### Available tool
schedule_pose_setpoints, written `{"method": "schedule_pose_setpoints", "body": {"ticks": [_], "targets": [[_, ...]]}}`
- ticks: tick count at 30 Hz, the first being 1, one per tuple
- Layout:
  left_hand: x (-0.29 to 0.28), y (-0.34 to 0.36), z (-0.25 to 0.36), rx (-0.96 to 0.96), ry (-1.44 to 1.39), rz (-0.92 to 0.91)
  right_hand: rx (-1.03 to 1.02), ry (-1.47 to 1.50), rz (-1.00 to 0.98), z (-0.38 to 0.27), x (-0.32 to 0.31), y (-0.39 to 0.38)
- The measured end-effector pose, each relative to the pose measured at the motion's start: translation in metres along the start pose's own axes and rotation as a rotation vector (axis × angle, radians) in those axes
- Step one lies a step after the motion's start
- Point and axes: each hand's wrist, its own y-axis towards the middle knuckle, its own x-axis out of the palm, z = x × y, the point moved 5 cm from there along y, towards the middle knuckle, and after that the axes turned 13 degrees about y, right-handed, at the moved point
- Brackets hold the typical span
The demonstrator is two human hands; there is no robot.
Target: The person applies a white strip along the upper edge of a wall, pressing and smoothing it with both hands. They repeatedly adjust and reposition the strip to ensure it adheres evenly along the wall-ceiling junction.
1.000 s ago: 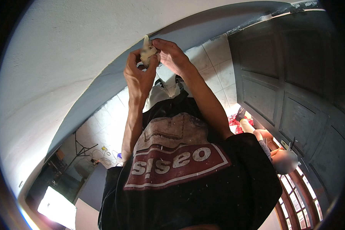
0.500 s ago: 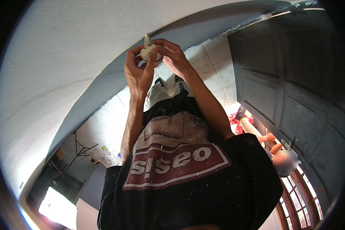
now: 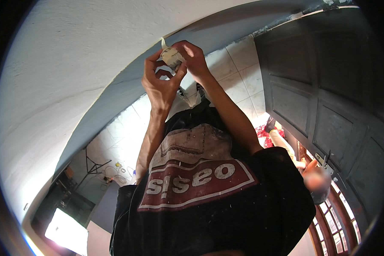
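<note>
A cream roll of masking tape (image 3: pixel 171 55) is up in front of me, close to the wall, its flat printed side partly in sight. From its upper left a loose tape end (image 3: pixel 163 43) stands up toward the wall. My left hand (image 3: pixel 161 85) curves around the roll's left and lower side, fingers bent and thumb at its lower right. Against the right side of the roll presses my right hand (image 3: pixel 193 59), its fingertips partly hidden behind the tape. Both hands are closed on the one roll.
The wall is white (image 3: pixel 72 55) above and blue-grey (image 3: pixel 115 94) below, with a thin pale-yellow line between. A dark panelled door (image 3: pixel 303 94) stands at right, with another person (image 3: pixel 315 181) beside it. A black tripod stand (image 3: pixel 91 164) and cables lie at lower left. The floor is pale tile (image 3: pixel 226 68).
The roll has turned and shifted slightly right and down. My left hand has moved right, its thumb sliding from the roll's face to the lower edge.
</note>
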Motion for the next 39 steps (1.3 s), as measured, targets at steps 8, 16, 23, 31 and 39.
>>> {"method": "schedule_pose_setpoints", "body": {"ticks": [8, 16, 23, 31, 39], "targets": [[0.0, 0.011, 0.024, 0.044, 0.091, -0.013, 0.437, 0.69, -0.299, 0.062, -0.009, 0.047], [0.002, 0.015, 0.024, 0.041, 0.115, -0.009, 0.357, 0.859, -0.169, 0.063, 0.011, 0.043], [-0.001, 0.014, 0.02, 0.094, 0.109, 0.011, 0.404, 1.081, -0.255, 0.058, 0.029, 0.032], [-0.01, 0.009, 0.019, -0.003, 0.083, -0.011, 0.334, 0.665, -0.167, 0.078, 0.009, 0.037], [-0.016, 0.003, 0.015, -0.049, 0.09, -0.037, 0.205, 0.209, -0.106, 0.051, 0.017, 0.033]]}}
